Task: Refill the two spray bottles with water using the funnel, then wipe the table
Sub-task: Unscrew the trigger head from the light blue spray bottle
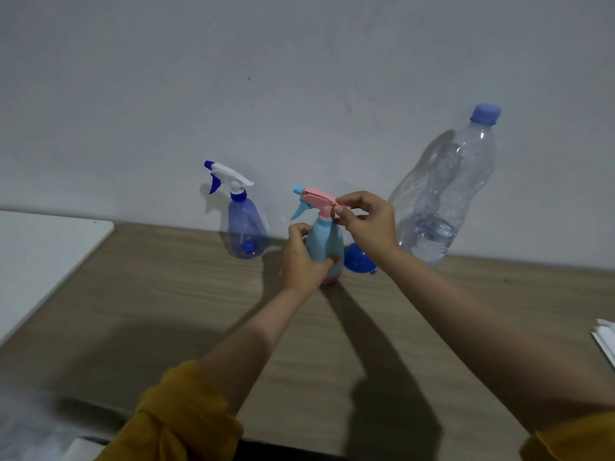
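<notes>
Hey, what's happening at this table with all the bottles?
A person is working on the light blue spray bottle: the left hand grips its body while the right hand holds the pink spray head. A second, see-through blue spray bottle stands untouched by the wall. A blue funnel lies behind, and a large capped water bottle holds only a little water.

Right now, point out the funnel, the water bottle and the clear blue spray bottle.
funnel (356,261): head view, on its blue bowl, partly hidden behind the right wrist.
water bottle (446,194): head view, mid body.
clear blue spray bottle (246,227): head view, on its translucent body.
</notes>
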Motion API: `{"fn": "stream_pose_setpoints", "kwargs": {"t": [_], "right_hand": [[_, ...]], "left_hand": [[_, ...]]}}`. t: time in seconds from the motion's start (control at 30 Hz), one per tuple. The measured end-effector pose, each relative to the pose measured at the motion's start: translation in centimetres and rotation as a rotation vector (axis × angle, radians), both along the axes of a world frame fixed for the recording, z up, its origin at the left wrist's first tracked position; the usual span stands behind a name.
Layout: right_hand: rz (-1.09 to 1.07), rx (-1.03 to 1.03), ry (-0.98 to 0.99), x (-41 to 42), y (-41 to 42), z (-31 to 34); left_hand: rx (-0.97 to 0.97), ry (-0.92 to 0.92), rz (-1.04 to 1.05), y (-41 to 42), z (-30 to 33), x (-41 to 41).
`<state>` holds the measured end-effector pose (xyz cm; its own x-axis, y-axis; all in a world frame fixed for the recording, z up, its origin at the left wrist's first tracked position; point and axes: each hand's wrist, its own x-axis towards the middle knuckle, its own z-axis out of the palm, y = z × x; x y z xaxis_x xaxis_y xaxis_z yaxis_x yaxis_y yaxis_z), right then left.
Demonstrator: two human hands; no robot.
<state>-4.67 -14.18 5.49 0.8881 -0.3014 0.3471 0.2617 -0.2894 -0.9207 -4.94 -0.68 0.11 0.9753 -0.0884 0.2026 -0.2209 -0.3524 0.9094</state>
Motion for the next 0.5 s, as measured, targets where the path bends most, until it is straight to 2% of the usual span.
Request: {"fn": "stream_pose_setpoints", "kwargs": {"t": [0.2,0.5], "right_hand": [[0.043,0.010,-0.015,-7.2,-0.6,0.9],[0.109,0.024,-0.011,-15.3,-1.5,-1.1]], "left_hand": [[0.012,0.003,-0.016,0.4,1.1,-7.4],[-0.063,0.037,0.047,-0.8,-1.3,-16.3]]}}
